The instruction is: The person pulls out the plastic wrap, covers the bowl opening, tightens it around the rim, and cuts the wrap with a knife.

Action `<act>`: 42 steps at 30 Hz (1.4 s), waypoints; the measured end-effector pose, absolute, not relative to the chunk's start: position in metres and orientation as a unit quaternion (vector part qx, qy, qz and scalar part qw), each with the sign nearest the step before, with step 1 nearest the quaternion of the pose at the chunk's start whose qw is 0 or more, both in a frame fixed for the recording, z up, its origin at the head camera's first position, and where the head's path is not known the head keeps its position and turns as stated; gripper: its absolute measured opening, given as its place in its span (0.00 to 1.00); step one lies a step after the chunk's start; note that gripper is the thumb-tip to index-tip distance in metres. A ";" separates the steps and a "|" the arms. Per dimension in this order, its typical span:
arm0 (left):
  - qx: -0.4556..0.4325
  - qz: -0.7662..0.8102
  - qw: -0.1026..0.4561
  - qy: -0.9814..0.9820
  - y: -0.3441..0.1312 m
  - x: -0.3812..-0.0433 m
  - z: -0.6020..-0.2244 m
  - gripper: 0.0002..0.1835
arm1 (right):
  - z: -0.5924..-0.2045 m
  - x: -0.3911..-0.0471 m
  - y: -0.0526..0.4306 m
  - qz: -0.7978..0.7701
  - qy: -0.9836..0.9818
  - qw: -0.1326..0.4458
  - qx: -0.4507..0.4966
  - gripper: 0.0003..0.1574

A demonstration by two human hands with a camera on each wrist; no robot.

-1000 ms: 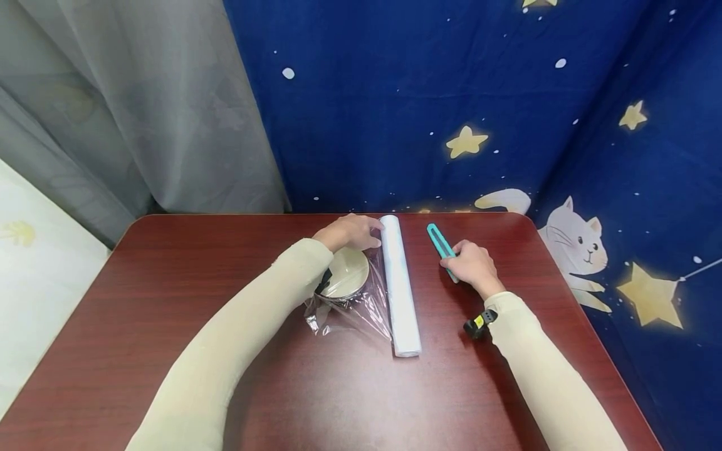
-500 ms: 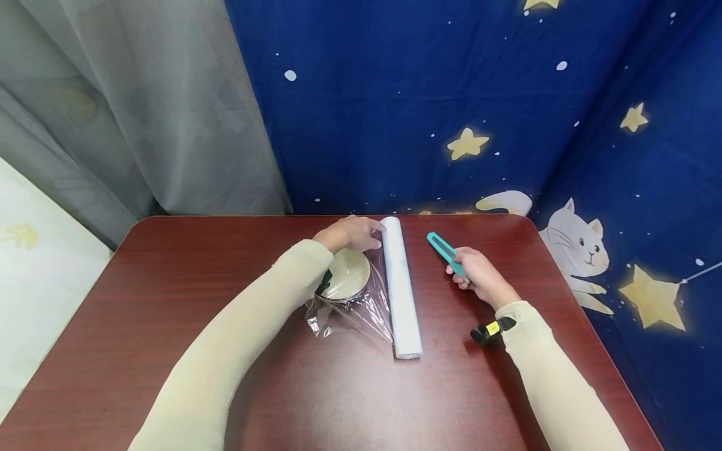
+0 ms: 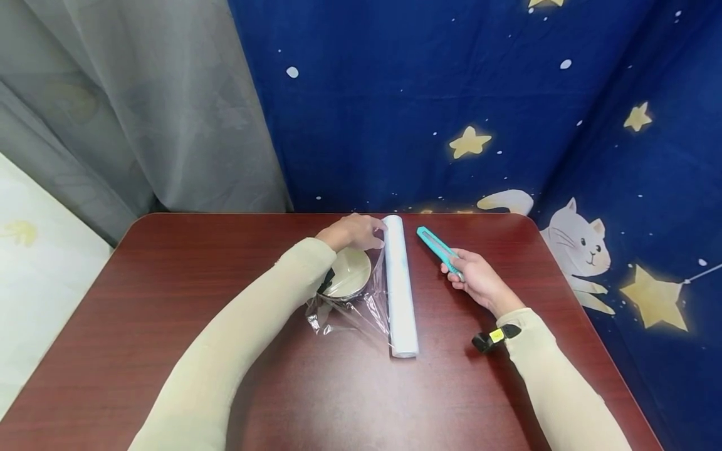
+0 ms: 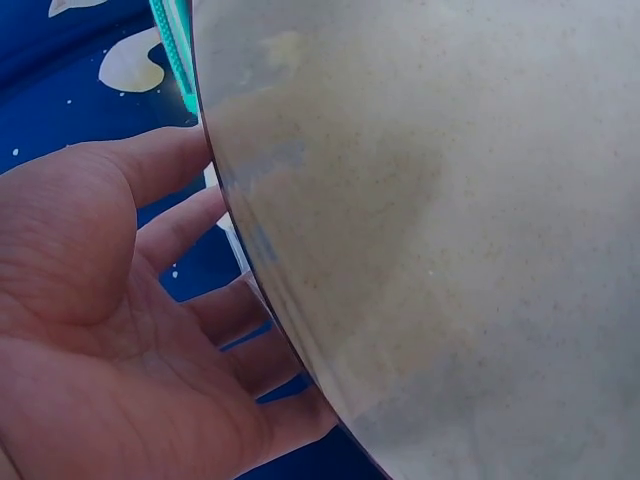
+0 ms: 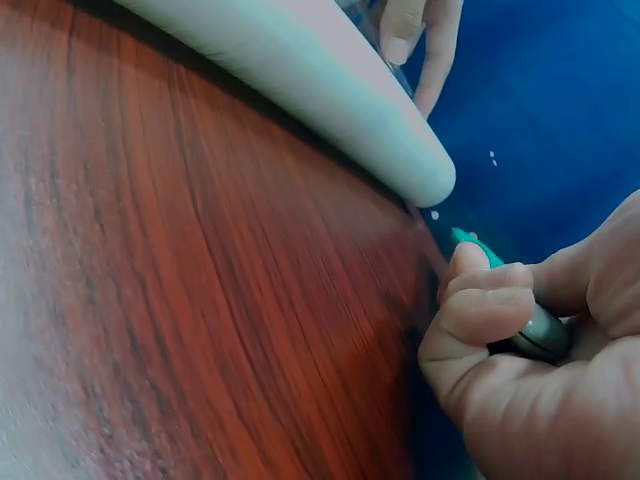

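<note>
My right hand (image 3: 476, 275) grips a teal utility knife (image 3: 437, 247), its front end pointing toward the far side and a little left. In the right wrist view the fingers curl round the knife (image 5: 480, 246). My left hand (image 3: 356, 232) reaches over the bowl (image 3: 351, 272), its fingertips at the far end of the white roll of plastic wrap (image 3: 400, 294). In the left wrist view the left hand's fingers (image 4: 180, 230) are mostly straight behind the bowl's rim, their tips hidden. Clear plastic wrap (image 3: 361, 319) stretches from the roll over the bowl and hangs crumpled at its near side.
A reddish-brown wooden table (image 3: 316, 394) carries everything. Behind it hang a grey curtain (image 3: 192, 125) and a blue starry curtain (image 3: 395, 113). A black wrist camera (image 3: 493, 338) sits on the right sleeve.
My right hand has shifted its grip on the utility knife, now holding it lower on the handle with the hand farther right and nearer. The left hand stays almost still at the roll's far end.
</note>
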State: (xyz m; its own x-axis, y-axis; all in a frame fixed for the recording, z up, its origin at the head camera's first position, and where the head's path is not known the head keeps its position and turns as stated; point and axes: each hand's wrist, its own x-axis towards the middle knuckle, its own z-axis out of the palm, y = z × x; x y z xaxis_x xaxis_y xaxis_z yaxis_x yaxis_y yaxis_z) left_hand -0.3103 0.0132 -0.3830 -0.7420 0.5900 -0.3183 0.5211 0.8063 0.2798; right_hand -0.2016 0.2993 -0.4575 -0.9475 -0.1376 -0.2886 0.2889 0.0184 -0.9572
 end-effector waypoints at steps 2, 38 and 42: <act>0.296 0.085 0.199 0.930 0.014 -0.310 -0.382 0.29 | -0.456 -0.201 0.297 -0.702 0.694 0.149 0.053 0.26; 0.288 0.090 0.204 0.931 0.014 -0.309 -0.382 0.30 | -0.450 -0.197 0.276 -0.773 0.631 0.054 0.033 0.24; 0.286 0.092 0.205 0.932 0.014 -0.310 -0.383 0.30 | -0.449 -0.197 0.272 -0.770 0.636 0.037 0.043 0.24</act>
